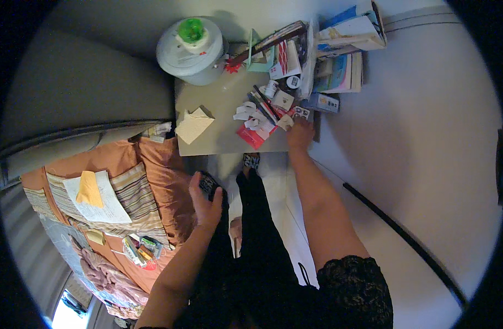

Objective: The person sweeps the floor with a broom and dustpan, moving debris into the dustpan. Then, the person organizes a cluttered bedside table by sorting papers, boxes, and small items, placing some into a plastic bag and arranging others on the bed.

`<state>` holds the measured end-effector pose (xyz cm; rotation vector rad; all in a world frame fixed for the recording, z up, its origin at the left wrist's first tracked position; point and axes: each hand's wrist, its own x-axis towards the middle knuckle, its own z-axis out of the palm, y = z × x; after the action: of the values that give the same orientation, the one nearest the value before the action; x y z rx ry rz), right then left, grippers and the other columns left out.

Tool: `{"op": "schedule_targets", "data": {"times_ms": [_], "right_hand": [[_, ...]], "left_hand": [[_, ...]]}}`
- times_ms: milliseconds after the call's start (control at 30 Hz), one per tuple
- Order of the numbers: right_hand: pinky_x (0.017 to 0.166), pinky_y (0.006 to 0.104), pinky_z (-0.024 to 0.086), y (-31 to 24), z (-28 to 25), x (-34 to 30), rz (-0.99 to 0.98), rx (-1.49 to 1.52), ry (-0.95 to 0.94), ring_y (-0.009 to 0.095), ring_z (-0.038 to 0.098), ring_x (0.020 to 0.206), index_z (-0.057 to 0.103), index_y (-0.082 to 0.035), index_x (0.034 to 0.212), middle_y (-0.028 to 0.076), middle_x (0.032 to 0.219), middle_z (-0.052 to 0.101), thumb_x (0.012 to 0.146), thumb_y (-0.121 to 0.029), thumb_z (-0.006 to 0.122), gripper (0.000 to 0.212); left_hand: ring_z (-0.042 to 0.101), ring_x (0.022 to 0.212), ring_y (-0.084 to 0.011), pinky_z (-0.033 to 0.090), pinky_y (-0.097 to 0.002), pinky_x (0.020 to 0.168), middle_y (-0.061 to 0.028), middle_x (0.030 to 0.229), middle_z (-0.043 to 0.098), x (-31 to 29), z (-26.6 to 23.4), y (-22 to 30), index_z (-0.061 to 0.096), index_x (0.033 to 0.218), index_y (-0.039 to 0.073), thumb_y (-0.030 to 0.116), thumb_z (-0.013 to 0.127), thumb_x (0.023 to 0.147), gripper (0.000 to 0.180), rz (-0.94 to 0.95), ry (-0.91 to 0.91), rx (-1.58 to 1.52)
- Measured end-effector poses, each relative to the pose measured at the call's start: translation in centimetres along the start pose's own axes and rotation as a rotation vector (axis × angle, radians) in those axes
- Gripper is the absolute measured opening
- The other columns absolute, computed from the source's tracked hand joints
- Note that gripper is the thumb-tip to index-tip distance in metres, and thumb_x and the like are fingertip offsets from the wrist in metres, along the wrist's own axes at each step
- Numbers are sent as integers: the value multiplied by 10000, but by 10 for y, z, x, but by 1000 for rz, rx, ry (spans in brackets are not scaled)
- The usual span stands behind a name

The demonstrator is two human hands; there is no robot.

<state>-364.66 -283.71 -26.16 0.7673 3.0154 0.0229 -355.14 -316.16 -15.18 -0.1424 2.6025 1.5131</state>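
My right hand [301,134] reaches over the right front edge of a pale table [221,123]. Its fingers are closed at a small white piece with dark round marks [301,112]; what exactly they grip is partly hidden. Just left of them lies a beige scrap [285,122]. Beside it are several pens [267,104], crumpled white strips [257,122], a red packet [251,137] and a small white box [283,100]. My left hand [207,205] hangs below the table, above my left foot, with thumb and fingers apart and nothing in it.
A large white round container [188,57] with a green-topped item stands at the table's back left. A yellowish folded cloth [194,125] lies in front of it. Books [339,74] stand at the right against the wall. Left is a bed [169,186] with papers and pillows.
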Motion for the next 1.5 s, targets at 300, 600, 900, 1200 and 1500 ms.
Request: {"op": "schedule_targets", "data": {"times_ms": [300, 600, 900, 1200, 1500], "right_hand": [[675, 349, 476, -49, -79, -81, -15, 1242, -731, 235, 620, 755, 636, -35, 874, 141, 840, 648, 728, -217, 715, 247], [630, 341, 487, 36, 58, 4, 393, 643, 93, 233, 644, 732, 593, 8, 912, 137, 800, 657, 641, -247, 778, 416], [738, 417, 479, -5, -33, -79, 495, 835, -315, 353, 614, 817, 635, -30, 975, 166, 922, 649, 742, -315, 710, 376], [670, 298, 488, -40, -56, -63, 384, 1116, -675, 169, 606, 740, 634, -27, 1000, 59, 853, 650, 803, -209, 656, 269], [683, 307, 481, 9, 55, 24, 590, 1171, -163, 212, 600, 684, 639, -39, 944, 54, 741, 622, 786, -213, 661, 237]], "left_hand": [[573, 980, -233, 497, -362, 849, -146, 1151, 520, 74, 70, 79, 376, 1316, 42, 146, 551, 904, 460, -675, -210, -937], [511, 570, -120, 442, -259, 504, -27, 746, 529, 71, 64, 40, 505, 1148, 46, 195, 508, 929, 266, -815, -193, -797], [543, 686, -109, 432, -250, 599, -46, 808, 602, 46, 73, 38, 566, 1110, 52, 322, 691, 804, 427, -593, -253, -332], [561, 736, -170, 429, -257, 664, -103, 816, 625, 40, 45, -9, 595, 1072, 39, 332, 463, 807, 417, -628, -243, -532], [591, 743, -273, 488, -370, 720, -152, 755, 609, 42, 13, 19, 514, 1124, -45, 293, 474, 744, 509, -950, -268, -1181]]}}
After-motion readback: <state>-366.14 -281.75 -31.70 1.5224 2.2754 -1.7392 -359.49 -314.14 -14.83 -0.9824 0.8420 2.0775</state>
